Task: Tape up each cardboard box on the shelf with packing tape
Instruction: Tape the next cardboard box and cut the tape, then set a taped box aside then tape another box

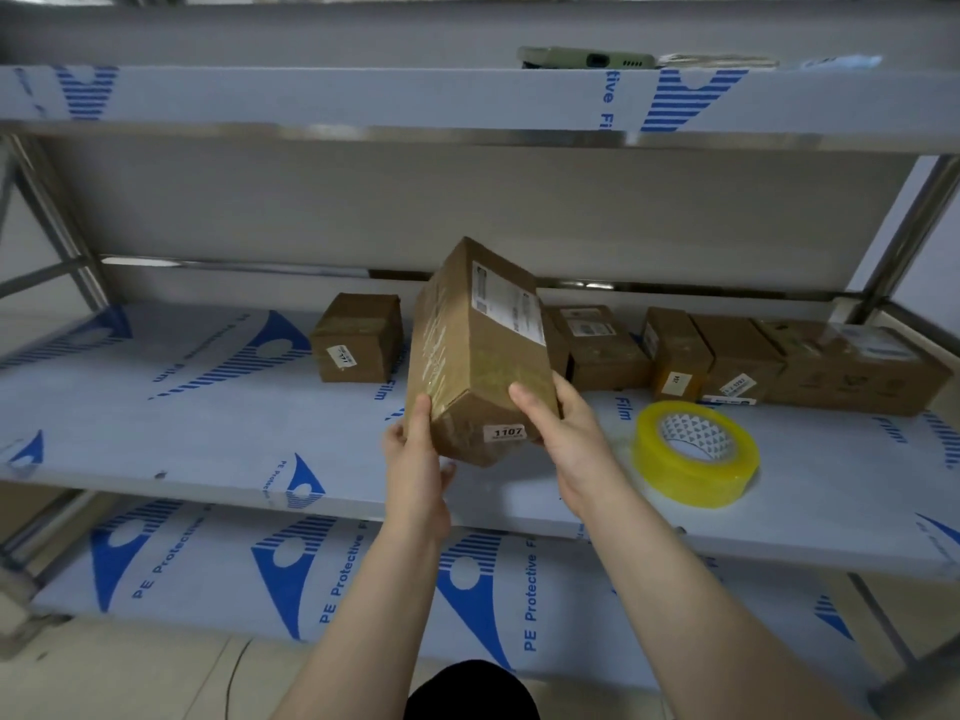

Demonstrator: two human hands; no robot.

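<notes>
Above the shelf (208, 407), left hand (415, 459) and right hand (566, 433) grip the near end of the tilted box (478, 345), thumbs on top, left fingers curled beneath.

brown cardboard boxes (597, 350), yellow tape roll (696, 454), white shelf film (208, 423) printed with blue stripes.

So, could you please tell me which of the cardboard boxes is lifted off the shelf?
The long box labelled 1107, held tilted between the left hand and right hand. The other boxes all rest on the shelf behind it.
</notes>
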